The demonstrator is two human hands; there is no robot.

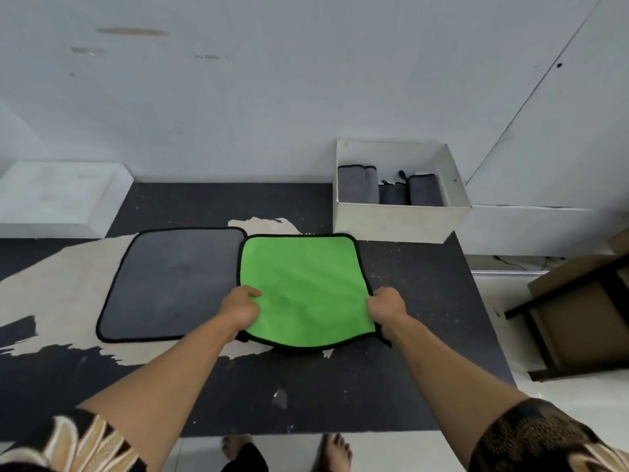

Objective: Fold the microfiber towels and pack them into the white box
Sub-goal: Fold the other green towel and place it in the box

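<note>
Two near green towel point(301, 284) corners sit in left grip point(242, 310), right grip point(386, 306)

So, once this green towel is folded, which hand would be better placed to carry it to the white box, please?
Probably the right hand: it grips the near right corner of the green towel, and the white box sits beyond that side. The left hand would have to reach across.

The worn black table point(425, 284) carries a grey towel point(173, 284), a green towel point(303, 284) and a white box point(398, 221).
</note>
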